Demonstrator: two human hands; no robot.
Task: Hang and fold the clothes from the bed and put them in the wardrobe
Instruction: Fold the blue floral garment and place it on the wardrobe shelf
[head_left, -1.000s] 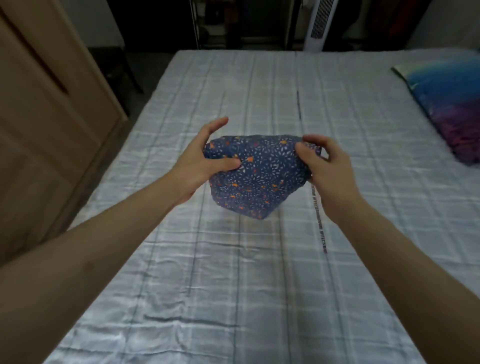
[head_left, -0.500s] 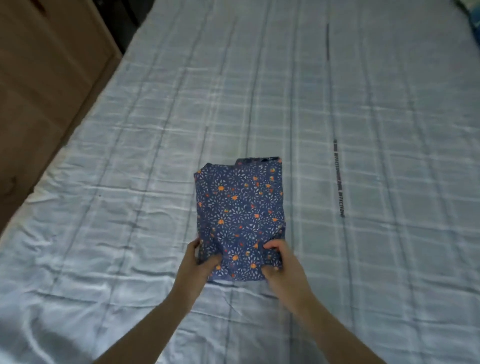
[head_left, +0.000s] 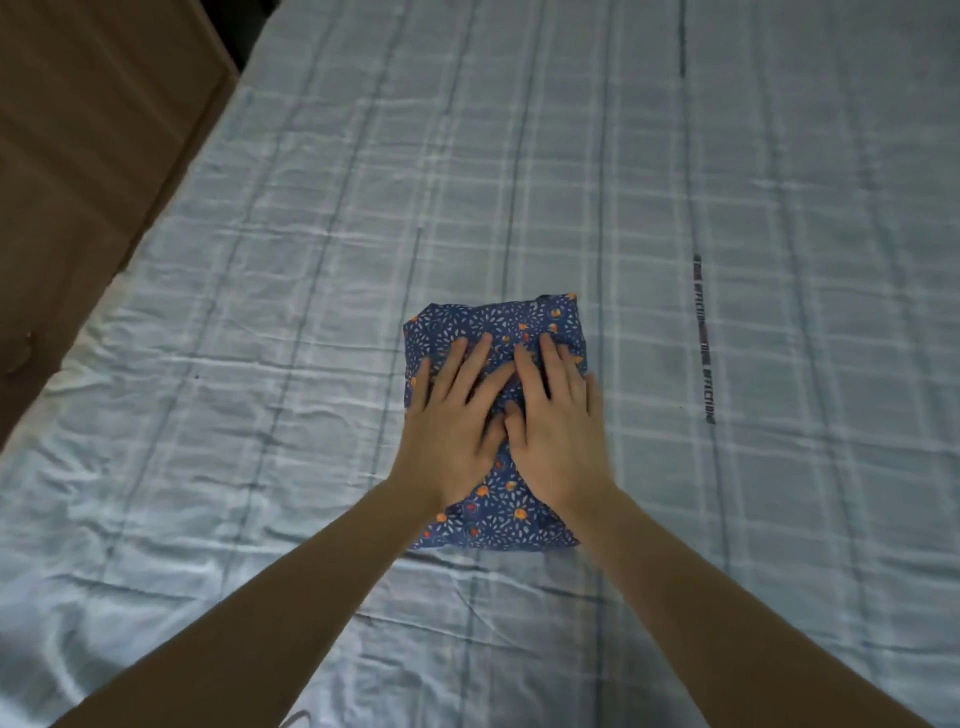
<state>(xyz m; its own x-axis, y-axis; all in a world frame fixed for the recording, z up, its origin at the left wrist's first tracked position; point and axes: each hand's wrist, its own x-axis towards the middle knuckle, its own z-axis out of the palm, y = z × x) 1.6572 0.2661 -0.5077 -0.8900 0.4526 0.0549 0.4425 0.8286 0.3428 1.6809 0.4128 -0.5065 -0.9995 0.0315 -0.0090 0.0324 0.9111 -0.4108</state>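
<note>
Both hands have moved from the cloth's (head_left: 496, 332) near edge onto its top. Left hand (head_left: 451, 415) and right hand (head_left: 556, 421) press flat, fingers straight, gripping nothing. Cloth lies folded mid-bed (head_left: 675, 156). Judged light, limp, slippery: lift from underneath, both sides.

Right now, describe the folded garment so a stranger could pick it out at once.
Start at the bed with its pale blue checked sheet. Near its middle lies the folded garment, a small rectangle under the left hand and right hand, both pressing flat. It alone is dark blue with white and orange flowers.
</note>
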